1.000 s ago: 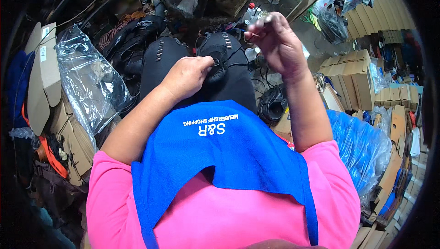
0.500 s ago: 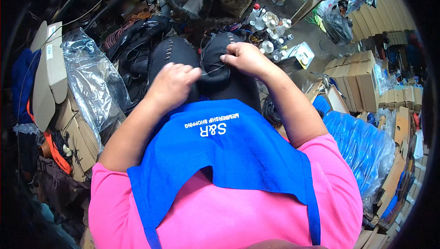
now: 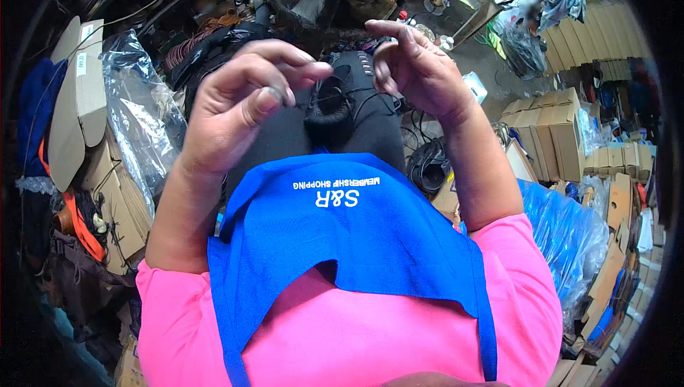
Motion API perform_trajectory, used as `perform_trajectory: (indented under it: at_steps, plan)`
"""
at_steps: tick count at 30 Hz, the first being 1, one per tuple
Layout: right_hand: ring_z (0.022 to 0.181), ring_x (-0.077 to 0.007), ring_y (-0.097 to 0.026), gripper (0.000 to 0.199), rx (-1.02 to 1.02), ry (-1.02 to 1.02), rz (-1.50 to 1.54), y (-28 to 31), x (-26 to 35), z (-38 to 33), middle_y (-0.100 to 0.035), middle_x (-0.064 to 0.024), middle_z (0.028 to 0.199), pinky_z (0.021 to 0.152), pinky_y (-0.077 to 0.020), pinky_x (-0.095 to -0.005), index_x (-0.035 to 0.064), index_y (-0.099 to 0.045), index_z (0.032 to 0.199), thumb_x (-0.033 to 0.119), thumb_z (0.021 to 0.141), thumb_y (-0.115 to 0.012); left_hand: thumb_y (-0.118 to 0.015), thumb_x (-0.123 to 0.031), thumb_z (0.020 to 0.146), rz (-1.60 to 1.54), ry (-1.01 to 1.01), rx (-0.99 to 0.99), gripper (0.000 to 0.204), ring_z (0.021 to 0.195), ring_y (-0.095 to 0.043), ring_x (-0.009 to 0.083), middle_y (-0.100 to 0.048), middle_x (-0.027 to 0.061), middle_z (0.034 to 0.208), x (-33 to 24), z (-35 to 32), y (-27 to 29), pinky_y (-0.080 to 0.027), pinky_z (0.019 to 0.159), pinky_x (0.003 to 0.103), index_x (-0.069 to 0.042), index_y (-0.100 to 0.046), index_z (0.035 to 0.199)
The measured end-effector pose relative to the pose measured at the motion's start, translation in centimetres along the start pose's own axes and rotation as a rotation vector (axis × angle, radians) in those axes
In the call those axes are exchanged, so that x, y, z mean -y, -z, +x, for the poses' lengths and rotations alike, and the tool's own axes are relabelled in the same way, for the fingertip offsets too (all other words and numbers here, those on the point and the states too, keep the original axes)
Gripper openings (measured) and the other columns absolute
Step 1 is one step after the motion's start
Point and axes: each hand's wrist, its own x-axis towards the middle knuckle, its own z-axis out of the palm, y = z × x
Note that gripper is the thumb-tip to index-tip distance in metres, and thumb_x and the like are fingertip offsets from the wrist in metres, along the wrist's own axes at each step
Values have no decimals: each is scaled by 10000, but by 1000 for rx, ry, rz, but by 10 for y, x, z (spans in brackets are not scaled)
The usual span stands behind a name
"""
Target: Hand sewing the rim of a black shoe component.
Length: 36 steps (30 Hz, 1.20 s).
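Both hands, left hand (image 3: pixel 239 105) and right hand (image 3: pixel 413 66), pinch thin black cord (image 3: pixel 356 105) above a partly wound coil (image 3: pixel 328 112); loose cord remains.

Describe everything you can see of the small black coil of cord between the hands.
The black coil of cord is a small bundle of thin, dark cable wound into a compact ring, matte and rubbery looking. It sits in front of the dark trousers on the person's lap, just above the blue apron. Thin loose strands run from it toward both sides. The left hand is beside it with fingertips close to its upper edge, and the right hand hovers just right of it. Whether either hand grips a strand cannot be told.
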Motion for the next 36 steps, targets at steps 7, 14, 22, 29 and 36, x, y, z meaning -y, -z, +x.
perform_trajectory:
  at_steps: [7, 14, 22, 29, 36]
  plan:
    - [796, -144, -620, 251, 153, -329, -1230, 35, -4, -29, -678, -81, 908, 740, -487, -294, 83, -647, 1100, 205, 890, -587, -648, -83, 811, 1015, 190, 311, 97, 677, -570, 249, -578, 100, 760, 26, -39, 47, -458, 627, 346, -13, -582, 820]
    - [891, -246, -647, 250, -596, -486, -1458, 209, 40, -155, -678, -124, 967, 793, -484, -321, 99, -681, 1031, 246, 835, -632, -593, -89, 861, 1632, 299, -494, 136, 836, -603, 181, -626, 94, 907, -112, -120, 240, -461, 758, 277, -8, -644, 957]
    - [938, -311, -614, 411, -148, -1080, -1539, 209, 25, -169, -629, -199, 1048, 839, -479, -369, 108, -568, 1235, 117, 825, -550, -661, -133, 787, 1401, 384, -462, 321, 893, -594, 208, -627, 92, 973, -51, -73, 189, -459, 806, 309, -73, -656, 1102]
    - [890, -189, -605, 257, -113, -252, -1013, 49, -17, -30, -625, -93, 948, 796, -478, -293, 76, -666, 1039, 43, 786, -631, -690, -104, 761, 866, 192, 270, 376, 1085, -566, 207, -616, 110, 1142, 77, 19, 30, -428, 946, 332, -63, -626, 1129]
    - [818, -186, -611, 126, 42, 36, -1313, 45, -25, 9, -623, -56, 803, 748, -485, -289, 61, -683, 868, 44, 743, -668, -728, -162, 767, 639, 462, 436, 276, 891, -541, 140, -576, 48, 931, 112, 53, 23, -431, 803, 276, -19, -636, 984]
